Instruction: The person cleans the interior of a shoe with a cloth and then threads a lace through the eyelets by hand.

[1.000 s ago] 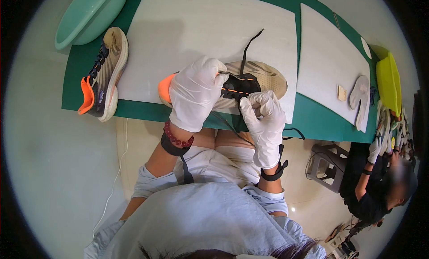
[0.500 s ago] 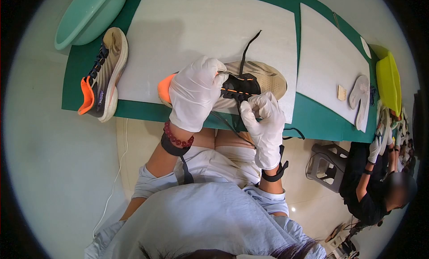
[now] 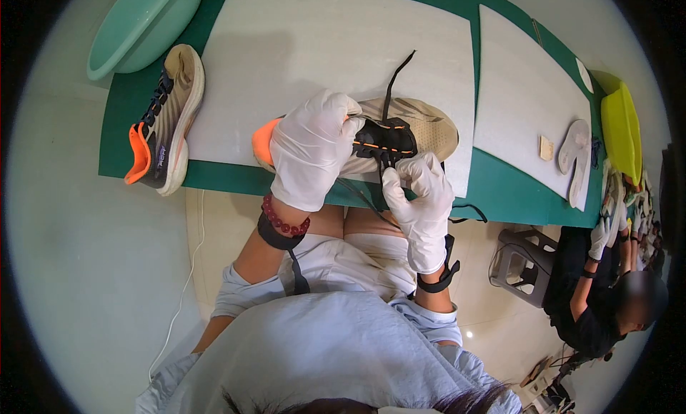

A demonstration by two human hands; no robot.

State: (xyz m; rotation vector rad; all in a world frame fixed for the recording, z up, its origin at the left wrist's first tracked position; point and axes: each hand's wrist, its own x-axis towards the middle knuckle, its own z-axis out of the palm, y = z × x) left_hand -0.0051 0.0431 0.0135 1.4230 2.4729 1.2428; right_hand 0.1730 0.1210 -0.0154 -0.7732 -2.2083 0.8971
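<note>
A beige shoe (image 3: 436, 128) with an orange heel lies sideways on a white board, its toe to the right. My left hand (image 3: 314, 146), in a white glove, is closed over the shoe's heel end and collar. My right hand (image 3: 418, 196), gloved too, is beside the near side of the shoe with thumb and fingers pinched on the black shoelace (image 3: 384, 172). The lace's other end (image 3: 395, 78) stretches over the far side of the shoe onto the board. More black lace hangs at the table edge below my hands.
A second shoe (image 3: 170, 121) stands at the left, near a teal basin (image 3: 143, 28). On the right are another white board (image 3: 522, 92), an insole (image 3: 574, 157), a yellow-green basin (image 3: 622, 132) and a grey stool (image 3: 525, 267). A co-worker (image 3: 607, 307) with gloved hands is at the far right.
My right hand has moved slightly down, away from the shoe, with the lace pinched. The far lace end has drawn in a little. My left hand has stayed in place.
</note>
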